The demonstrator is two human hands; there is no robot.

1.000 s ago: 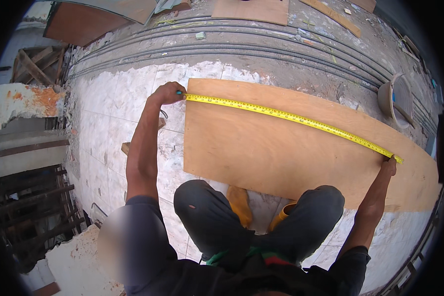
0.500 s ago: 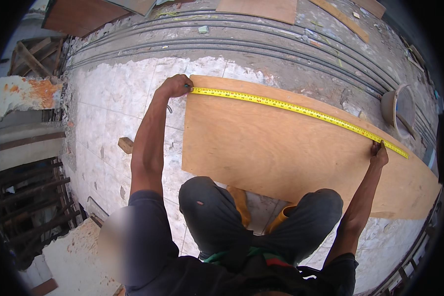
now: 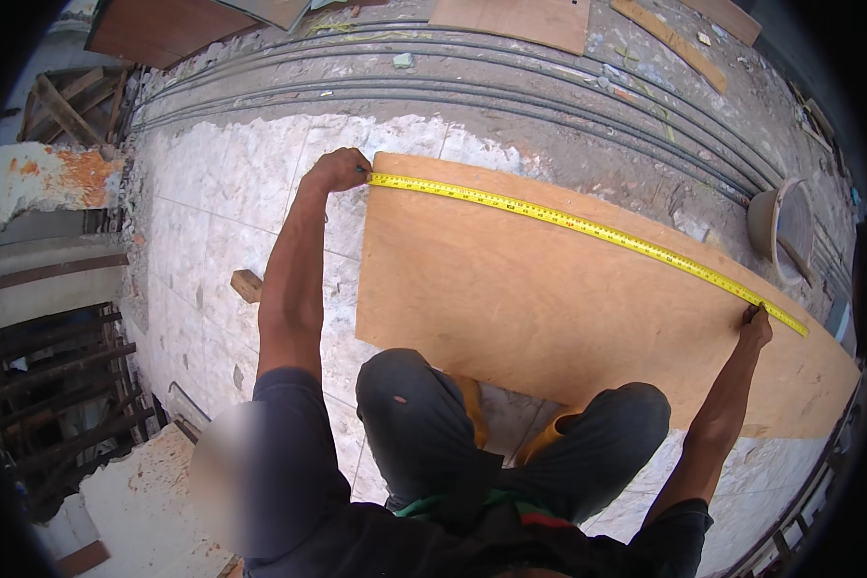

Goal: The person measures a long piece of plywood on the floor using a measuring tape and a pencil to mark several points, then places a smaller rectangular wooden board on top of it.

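A yellow tape measure blade (image 3: 578,226) lies stretched across a large sheet of plywood (image 3: 511,299), running along its far side. My left hand (image 3: 339,170) is closed on the blade's left end at the sheet's far left corner. A small dark green bit shows between its fingers; whether the tape's case is in that hand is hidden. Toward the blade's right end, my right hand (image 3: 758,326) pinches its near edge against the board. A short piece of the blade runs past those fingers to the right.
Long grey metal rods (image 3: 453,91) lie on rubble beyond the plywood. A round tub (image 3: 766,226) with a stick in it stands at the far right. A small wood block (image 3: 247,285) rests on the pale tiles. At left is an opening with dark bars (image 3: 63,385).
My right hand has slid right and nearer to me along the board, with the blade's right part shifting the same way. My left hand stays at the left corner.
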